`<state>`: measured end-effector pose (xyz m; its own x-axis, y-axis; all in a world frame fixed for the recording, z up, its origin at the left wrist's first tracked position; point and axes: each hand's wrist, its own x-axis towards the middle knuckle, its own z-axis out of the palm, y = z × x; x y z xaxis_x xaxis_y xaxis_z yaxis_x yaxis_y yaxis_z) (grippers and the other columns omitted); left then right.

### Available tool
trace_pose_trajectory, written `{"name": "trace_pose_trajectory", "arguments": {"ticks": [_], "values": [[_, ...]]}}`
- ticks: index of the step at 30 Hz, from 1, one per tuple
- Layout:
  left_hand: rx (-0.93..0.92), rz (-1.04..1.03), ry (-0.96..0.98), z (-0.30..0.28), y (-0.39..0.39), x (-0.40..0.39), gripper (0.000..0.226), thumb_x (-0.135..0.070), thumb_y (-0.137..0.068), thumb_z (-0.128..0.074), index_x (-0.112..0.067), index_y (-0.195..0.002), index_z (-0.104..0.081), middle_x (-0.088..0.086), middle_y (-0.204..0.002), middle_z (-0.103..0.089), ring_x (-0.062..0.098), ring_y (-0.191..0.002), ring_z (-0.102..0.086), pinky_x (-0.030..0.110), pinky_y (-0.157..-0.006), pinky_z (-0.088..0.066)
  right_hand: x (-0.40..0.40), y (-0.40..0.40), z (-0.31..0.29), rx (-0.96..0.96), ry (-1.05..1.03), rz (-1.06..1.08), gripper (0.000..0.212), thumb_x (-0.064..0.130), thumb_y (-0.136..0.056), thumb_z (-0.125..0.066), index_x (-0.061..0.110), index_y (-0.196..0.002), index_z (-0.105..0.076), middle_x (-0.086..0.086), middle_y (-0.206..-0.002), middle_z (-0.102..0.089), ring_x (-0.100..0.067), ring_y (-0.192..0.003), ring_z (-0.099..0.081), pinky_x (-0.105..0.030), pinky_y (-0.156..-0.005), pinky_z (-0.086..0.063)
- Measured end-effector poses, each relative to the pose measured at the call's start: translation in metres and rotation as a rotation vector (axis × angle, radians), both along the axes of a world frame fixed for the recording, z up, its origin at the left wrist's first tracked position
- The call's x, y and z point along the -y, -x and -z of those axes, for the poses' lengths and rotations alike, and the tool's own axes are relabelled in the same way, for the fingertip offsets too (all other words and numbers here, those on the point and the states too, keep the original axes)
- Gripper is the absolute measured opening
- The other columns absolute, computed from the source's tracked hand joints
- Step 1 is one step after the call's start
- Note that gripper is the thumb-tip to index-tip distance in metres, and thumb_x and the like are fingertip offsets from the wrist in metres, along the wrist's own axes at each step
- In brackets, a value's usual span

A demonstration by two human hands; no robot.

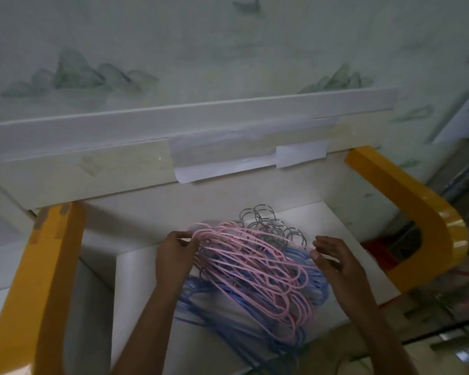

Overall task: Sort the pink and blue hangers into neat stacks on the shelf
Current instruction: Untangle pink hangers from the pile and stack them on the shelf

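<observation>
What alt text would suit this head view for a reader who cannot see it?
Two hands work a pile of pink hangers lying on blue hangers on a white shelf. The left hand grips the pink bundle's end; the right hand pinches one hanger.

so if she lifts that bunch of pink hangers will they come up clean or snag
The pink hangers look thin and light, so probably easy to lift. Their loops interlace with the blue hangers beneath, so some may drag along. The round metal hooks overlap and will likely catch each other.
</observation>
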<state>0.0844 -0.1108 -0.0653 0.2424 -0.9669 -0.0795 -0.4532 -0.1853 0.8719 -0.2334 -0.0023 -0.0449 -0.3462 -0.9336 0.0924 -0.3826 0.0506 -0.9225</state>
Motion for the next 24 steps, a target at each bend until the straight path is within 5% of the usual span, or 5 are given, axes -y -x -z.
{"name": "trace_pose_trajectory", "arguments": {"ticks": [5,9,15,20,24], "values": [[-0.226,0.035,-0.082,-0.016,0.001,-0.002,0.005,-0.009,-0.089,-0.064,-0.007,-0.088,-0.069,0.008,-0.062,-0.069,0.024,-0.053,-0.065,0.034,-0.050,-0.055,0.000,0.002,-0.003,0.031,0.003,-0.011,0.035,0.045,-0.079,-0.067,0.040,-0.112,-0.059,0.026,-0.112,-0.064,-0.003,-0.105,-0.064,-0.042,-0.090,-0.057],[-0.558,0.017,-0.154,-0.034,0.002,-0.016,0.012,0.010,-0.089,-0.056,0.005,-0.086,-0.066,0.022,-0.076,-0.069,0.024,-0.057,-0.068,0.027,-0.052,-0.058,0.000,0.001,-0.009,0.042,0.027,-0.017,0.040,0.042,-0.077,-0.066,0.030,-0.115,-0.061,0.015,-0.114,-0.066,0.005,-0.103,-0.062,-0.040,-0.092,-0.055],[-0.701,0.176,-0.178,-0.037,-0.005,-0.042,0.023,0.007,-0.089,-0.057,-0.001,-0.083,-0.077,0.020,-0.086,-0.074,0.027,-0.079,-0.072,0.031,-0.077,-0.059,-0.003,0.005,-0.013,0.052,0.048,-0.034,0.043,0.050,-0.079,-0.069,0.027,-0.115,-0.062,0.014,-0.113,-0.067,0.001,-0.105,-0.063,-0.038,-0.090,-0.056],[-0.782,0.041,-0.097,-0.040,-0.002,-0.057,0.022,0.003,-0.096,-0.046,0.001,-0.090,-0.067,0.013,-0.073,-0.072,0.022,-0.064,-0.071,0.024,-0.062,-0.059,-0.008,0.006,-0.015,0.044,0.076,-0.051,0.037,0.040,-0.078,-0.067,0.027,-0.113,-0.062,0.012,-0.112,-0.068,-0.002,-0.107,-0.063,-0.025,-0.088,-0.056],[-0.805,-0.058,-0.030,-0.039,-0.006,-0.065,0.017,-0.001,-0.096,-0.049,0.003,-0.097,-0.065,0.021,-0.082,-0.071,0.029,-0.069,-0.070,0.027,-0.059,-0.058,-0.014,0.007,-0.016,0.041,0.088,-0.063,0.034,0.041,-0.081,-0.067,0.029,-0.113,-0.062,0.015,-0.112,-0.068,-0.001,-0.107,-0.063,-0.021,-0.087,-0.054]]}}
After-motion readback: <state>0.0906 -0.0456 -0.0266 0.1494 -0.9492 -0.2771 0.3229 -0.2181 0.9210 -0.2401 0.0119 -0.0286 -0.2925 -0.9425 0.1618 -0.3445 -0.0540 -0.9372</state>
